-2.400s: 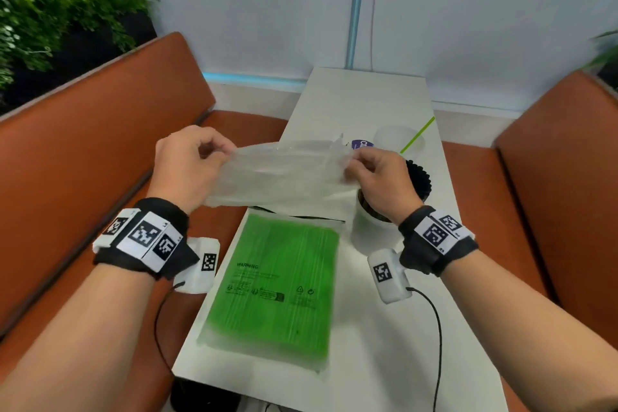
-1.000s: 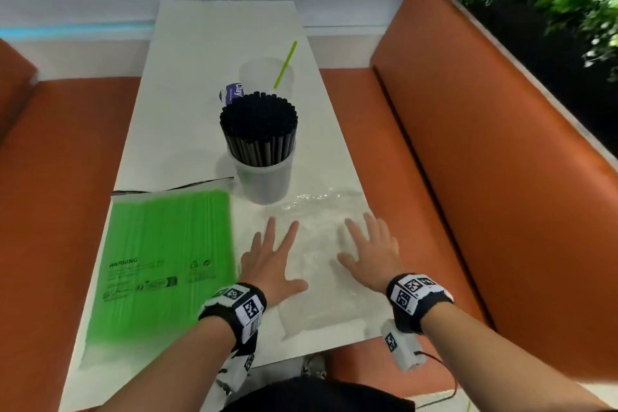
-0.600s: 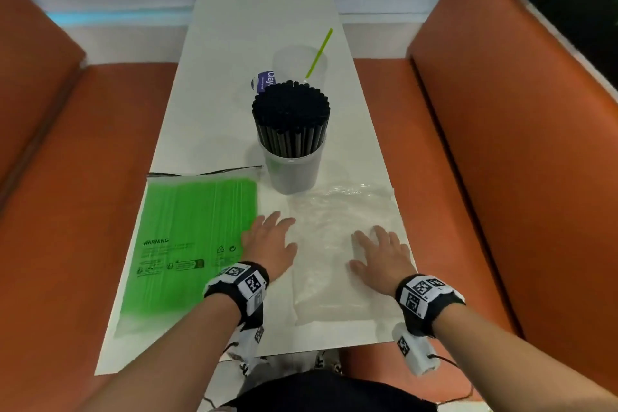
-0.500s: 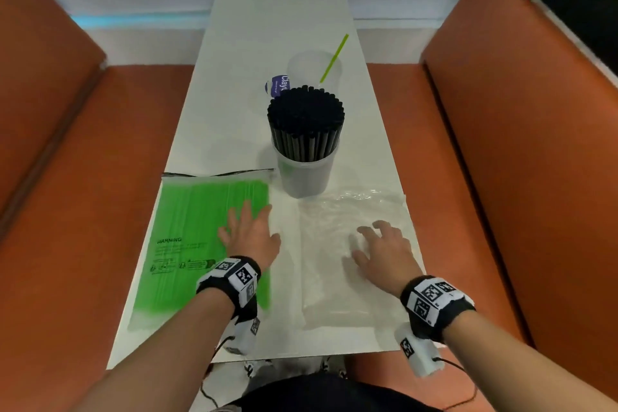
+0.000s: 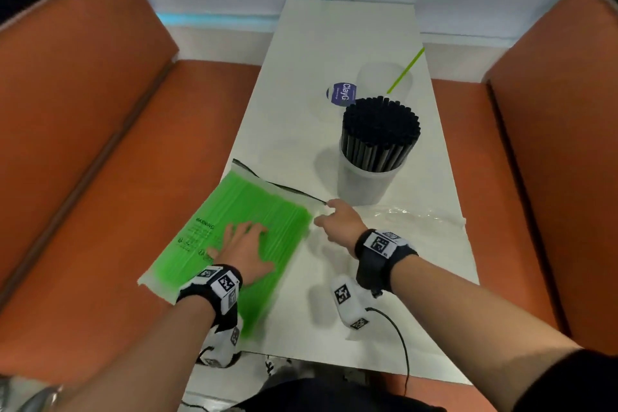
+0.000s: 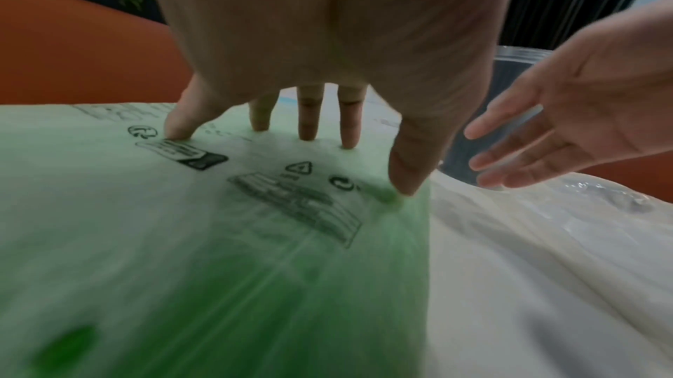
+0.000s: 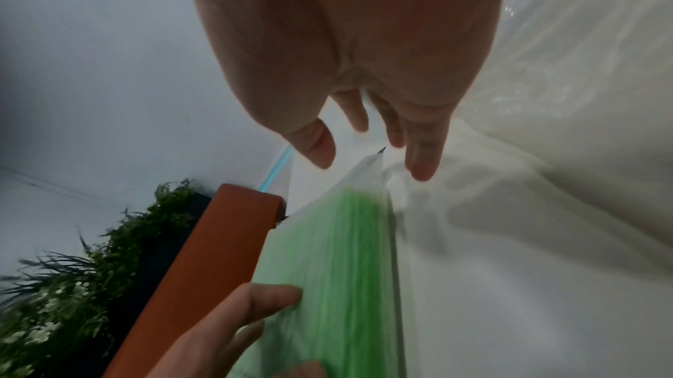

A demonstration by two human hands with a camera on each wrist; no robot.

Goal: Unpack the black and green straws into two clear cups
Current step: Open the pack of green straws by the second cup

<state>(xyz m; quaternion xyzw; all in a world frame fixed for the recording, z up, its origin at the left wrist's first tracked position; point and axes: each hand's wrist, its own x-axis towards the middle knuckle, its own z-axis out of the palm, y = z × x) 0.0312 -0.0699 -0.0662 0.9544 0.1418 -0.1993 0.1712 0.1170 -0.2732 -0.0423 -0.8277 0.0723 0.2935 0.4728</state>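
At the table's (image 5: 334,43) left edge, our left hand (image 5: 245,252) presses flat on the green straw pack (image 5: 254,207); our right hand (image 5: 337,222) hovers open at its corner.

Black wristbands (image 5: 374,264) with square-code tags, white wrist cameras (image 5: 347,303), black cable (image 5: 399,338)

Both forearms reach forward, each wrist wrapped in a black band with a white tag. The left hand (image 5: 245,252) lies palm-down, fingers (image 6: 307,119) spread and straight — the right hand (image 5: 337,222) hovers ahead of it, fingers loosely extended, holding nothing.
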